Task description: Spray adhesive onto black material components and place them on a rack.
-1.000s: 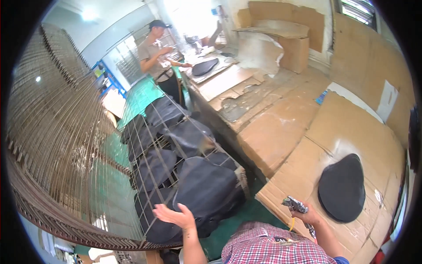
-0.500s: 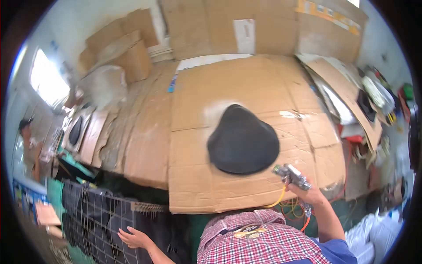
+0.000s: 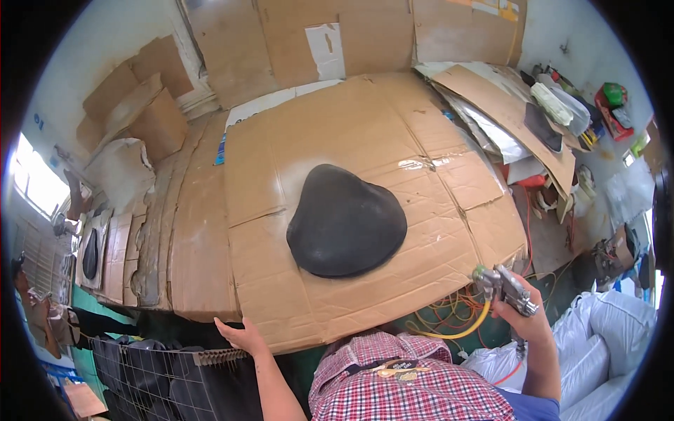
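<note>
A black, smooth, rounded saddle-shaped seat piece (image 3: 345, 223) lies on the cardboard-covered table (image 3: 379, 298), its narrower end pointing away from me. My right hand (image 3: 525, 316) is closed around a metal spray gun (image 3: 516, 289) beside the table's right front corner. A yellow hose and a red-orange hose run from the gun. My left hand (image 3: 243, 338) is open and holds nothing, its fingers spread beside the table's left front edge, above the end of a wire rack (image 3: 168, 372).
Black pieces fill the wire rack at lower left. Coiled hoses (image 3: 449, 312) hang below the table's front edge. White sacks (image 3: 583, 344) stand at lower right. Cardboard sheets (image 3: 505, 119) and oddments pile up at back right. Another person (image 3: 38, 316) is at far left.
My left hand has risen from over the wire rack toward the table's front edge. The spray gun has moved right, away from the black seat piece. The view has turned rightward.
</note>
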### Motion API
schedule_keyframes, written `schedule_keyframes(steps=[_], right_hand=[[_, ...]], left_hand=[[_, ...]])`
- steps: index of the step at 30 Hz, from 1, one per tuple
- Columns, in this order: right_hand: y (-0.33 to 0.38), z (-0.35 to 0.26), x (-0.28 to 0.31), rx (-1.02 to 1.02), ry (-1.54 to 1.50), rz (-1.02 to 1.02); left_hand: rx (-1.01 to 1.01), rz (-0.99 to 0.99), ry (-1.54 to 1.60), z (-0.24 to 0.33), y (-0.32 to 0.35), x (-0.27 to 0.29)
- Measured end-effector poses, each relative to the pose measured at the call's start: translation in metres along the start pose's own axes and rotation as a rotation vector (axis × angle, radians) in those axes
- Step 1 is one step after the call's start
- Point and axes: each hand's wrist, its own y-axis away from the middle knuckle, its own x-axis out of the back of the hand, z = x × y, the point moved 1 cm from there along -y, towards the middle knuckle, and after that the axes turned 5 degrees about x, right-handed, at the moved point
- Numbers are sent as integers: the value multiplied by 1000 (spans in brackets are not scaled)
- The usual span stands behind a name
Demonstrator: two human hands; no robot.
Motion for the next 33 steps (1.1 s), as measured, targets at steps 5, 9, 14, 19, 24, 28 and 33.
schedule_keyframes(steps=[5, 9, 14, 19, 24, 28, 33], right_hand=[[22, 2, -13, -108, -173, -255], [7, 1, -55, -15, -131, -259], [-9, -10, -59, 43, -93, 12], [11, -10, -32, 3, 2, 132], [28, -1, -23, -48, 16, -34], [18, 3, -39, -72, -154, -175], [-17, 4, -51, 34, -150, -57]], left_hand=[[54, -105, -22, -6, 3, -10], [54, -149, 21, 8, 9, -13], [72, -173, 40, 0, 15, -15], [84, -202, 81, -10, 14, -18], [23, -253, 107, -22, 10, -43], [31, -361, 227, -2, 25, -73], [-26, -507, 226, 17, 55, -105]])
